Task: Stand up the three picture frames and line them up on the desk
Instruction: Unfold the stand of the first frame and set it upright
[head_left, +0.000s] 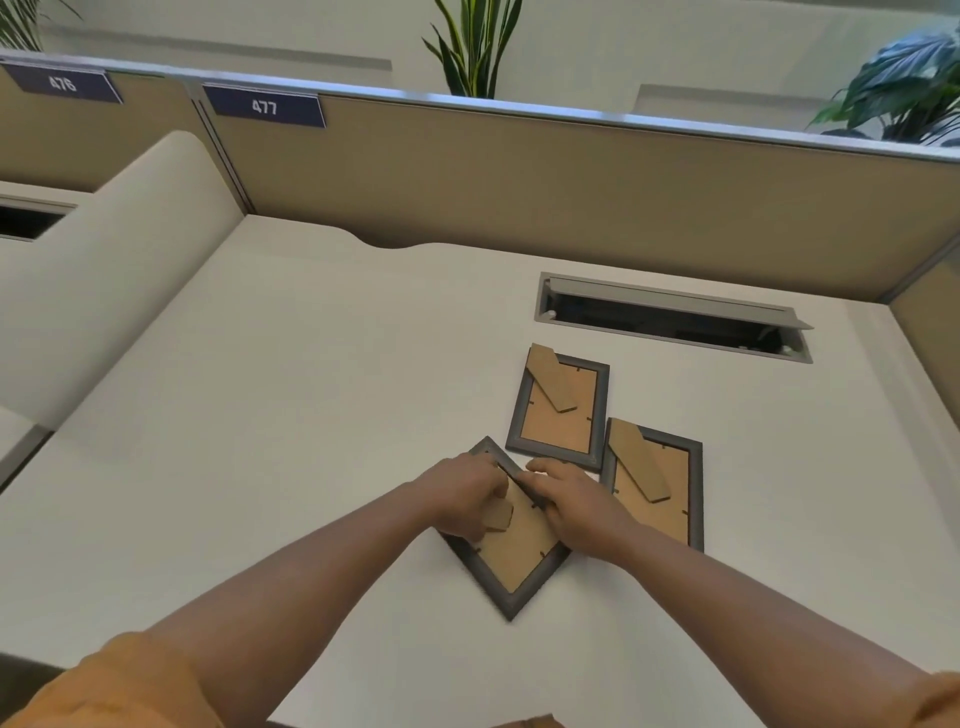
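Desk (311, 415) is big and white, w/ a tan wall (571, 182) at the back. Wall has two blue tags, 476 (62, 83) and 477 (264, 107). Green plants (475, 47) stick up behind it. Long dark slot (670, 319) w/ a gray lid is cut in the desk top, at the back on the right.

Three picture frames lie flat on the desk, backs up, so you see brown card and gray rims. None is standing yet.

Far frame (561, 410) sits just in front of the slot, its brown stand flap lying across the top left corner. Right frame (657, 483) lies next to it, a bit closer to the person, and their corners look like they touch. Its flap lies flat too.

Near frame (511, 551) is turned like a diamond, one corner pointing at the person. Both hands are on this one.

Left hand (467, 499) rests on the top left part of the near frame, fingers curled down around the small brown flap. Can't tell if it grips the flap tight or only touches it.

Right hand (576, 499) lies on the frame's top right edge, fingers bent and close together, pressing on the rim. It sits between the near frame and the right frame.

Orange sleeves (119, 686) show at the bottom corners.
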